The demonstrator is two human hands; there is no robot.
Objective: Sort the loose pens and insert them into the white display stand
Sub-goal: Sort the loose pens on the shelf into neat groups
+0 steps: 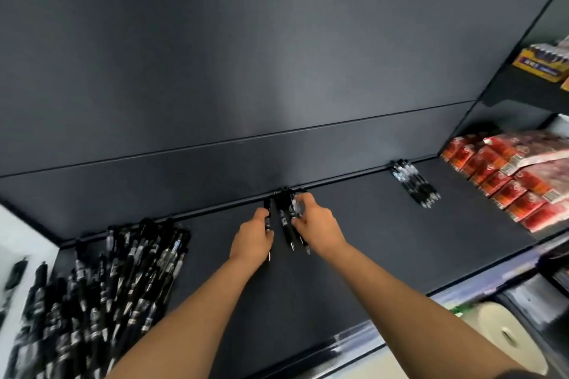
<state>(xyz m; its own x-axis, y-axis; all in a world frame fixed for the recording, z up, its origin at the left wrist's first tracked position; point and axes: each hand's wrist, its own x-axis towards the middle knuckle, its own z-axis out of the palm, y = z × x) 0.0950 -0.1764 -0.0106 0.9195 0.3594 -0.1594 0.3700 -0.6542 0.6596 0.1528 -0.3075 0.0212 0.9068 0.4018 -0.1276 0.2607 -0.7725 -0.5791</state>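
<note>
On a dark shelf (354,255), my left hand (252,238) grips a single black pen (268,218) that lies lengthwise against the shelf's back edge. Just to its right, my right hand (317,224) holds a small bundle of black pens (286,215), fingers curled round them from the right. A big loose heap of black pens (117,280) covers the shelf's left end. Another small aligned group of pens (414,184) lies further right by the back wall. A white surface (18,243) with a few pens on it shows at the far left edge; I cannot tell if it is the stand.
Red packaged goods (505,178) are stacked at the shelf's right end. Above them sits a higher shelf with a yellow and purple box (540,66). A dark back panel rises behind the shelf. A paper roll (502,335) lies below the front edge.
</note>
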